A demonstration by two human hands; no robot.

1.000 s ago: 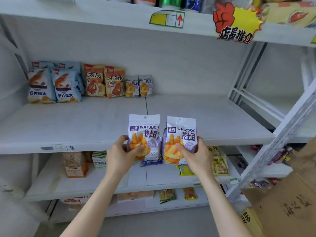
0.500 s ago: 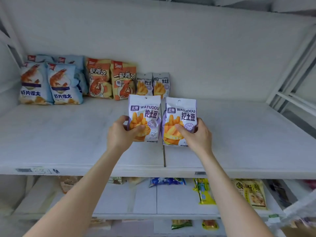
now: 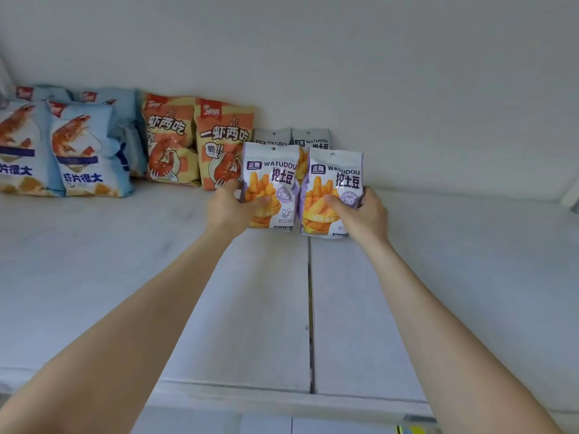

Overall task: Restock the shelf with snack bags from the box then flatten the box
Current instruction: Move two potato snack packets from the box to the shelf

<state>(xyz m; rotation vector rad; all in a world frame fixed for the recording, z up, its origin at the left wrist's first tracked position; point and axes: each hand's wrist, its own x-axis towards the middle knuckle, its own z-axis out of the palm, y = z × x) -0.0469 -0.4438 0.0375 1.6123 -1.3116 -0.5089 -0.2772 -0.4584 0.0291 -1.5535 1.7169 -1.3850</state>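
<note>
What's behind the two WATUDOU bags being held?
Two rear WATUDOU bags stand against the back wall; only their grey tops show. The held bags cover their lower parts.

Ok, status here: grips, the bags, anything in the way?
Left grip holds left WATUDOU bag; right grip holds right WATUDOU bag. Both upright, directly in front of back-row pair. Nothing visibly blocking.

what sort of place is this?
Probably a shop: a white shelf, blue shrimp-chip bags and orange shrimp bags faced in rows at the back, WATUDOU bags held in the left hand and right hand.
</note>
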